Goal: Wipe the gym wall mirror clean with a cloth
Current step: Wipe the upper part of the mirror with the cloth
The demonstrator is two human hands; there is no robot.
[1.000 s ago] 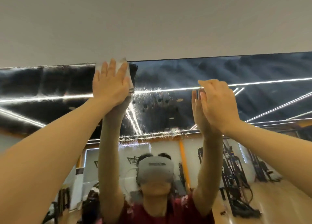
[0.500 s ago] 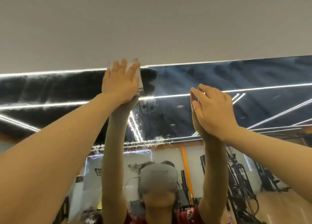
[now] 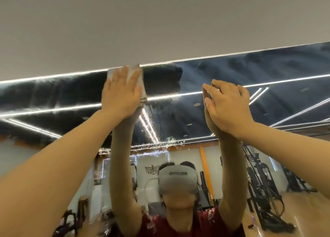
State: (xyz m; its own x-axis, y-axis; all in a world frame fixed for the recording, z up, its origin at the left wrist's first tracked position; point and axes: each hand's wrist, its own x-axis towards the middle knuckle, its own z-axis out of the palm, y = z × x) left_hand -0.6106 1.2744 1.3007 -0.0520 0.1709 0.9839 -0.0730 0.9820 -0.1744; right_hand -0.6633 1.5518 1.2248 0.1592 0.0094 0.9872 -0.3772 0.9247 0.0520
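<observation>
Both forearms are reaching up from the bottom corners. Left hand (image 3: 121, 92) is lying flat with fingers straight and slightly spread, pressing the white cloth (image 3: 141, 79) against the mirror (image 3: 232, 72); cloth is showing above the fingertips and along the hand's right side, its top edge sitting at the mirror's upper edge. Right hand (image 3: 227, 104) is resting on the glass right of the left hand, well apart, a bit lower, fingers straight and close together, holding nothing. Glass between and below the hands is showing wet streaks and droplets. Grey wall (image 3: 160, 22) is filling the view above the mirror. Reflection is showing the person in a red shirt and headset, ceiling light strips, gym machines behind.
</observation>
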